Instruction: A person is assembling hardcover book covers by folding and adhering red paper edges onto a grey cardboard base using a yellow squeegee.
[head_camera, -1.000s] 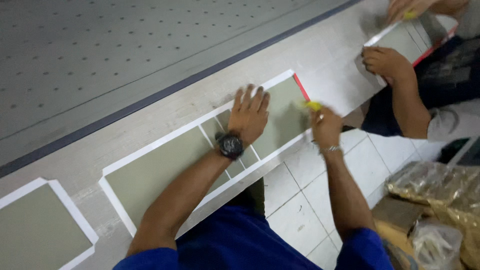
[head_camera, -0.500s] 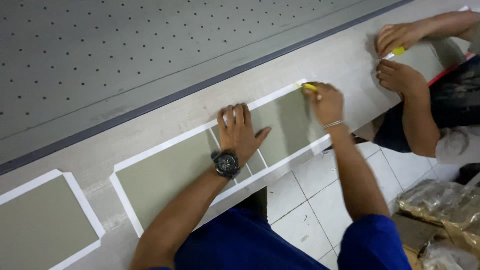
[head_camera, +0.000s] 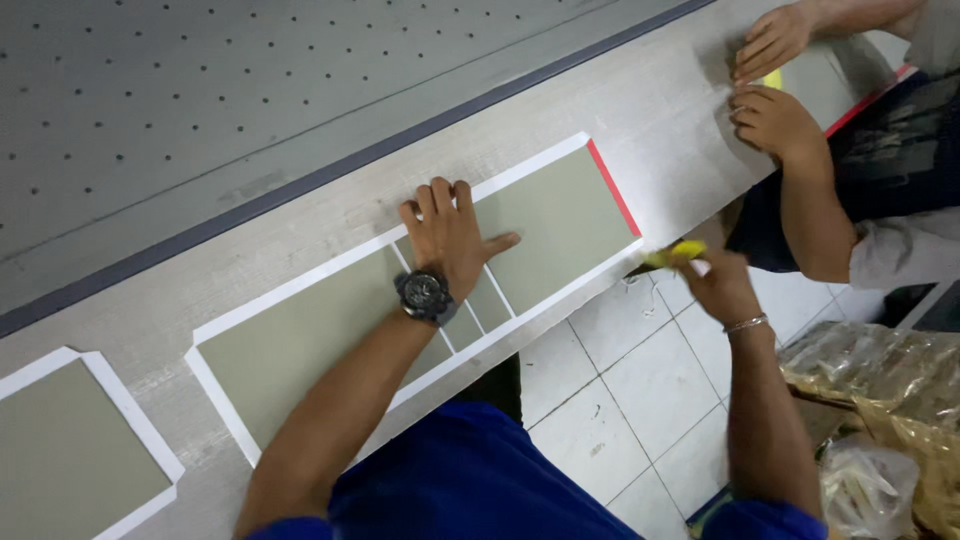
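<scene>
My left hand (head_camera: 452, 238), with a black watch on the wrist, lies flat with spread fingers on a long grey-green board set (head_camera: 320, 320) edged in white paper, with a red strip at its right end (head_camera: 612, 185). The boards rest on a pale wooden bench (head_camera: 300, 230). My right hand (head_camera: 712, 280) is off the bench's near edge, just right of the red end, gripping a small yellow tool (head_camera: 675, 252).
A co-worker's two hands (head_camera: 770, 75) work on another board at the upper right, with a yellow tool between them. Another white-edged board (head_camera: 60, 450) lies at the lower left. A perforated grey bed (head_camera: 250, 90) runs behind. Plastic bags (head_camera: 890, 400) sit on the tiled floor.
My right hand with the yellow tool has moved from the board's upper right corner down along the red end and off the near edge. My left hand stays pressed flat.
</scene>
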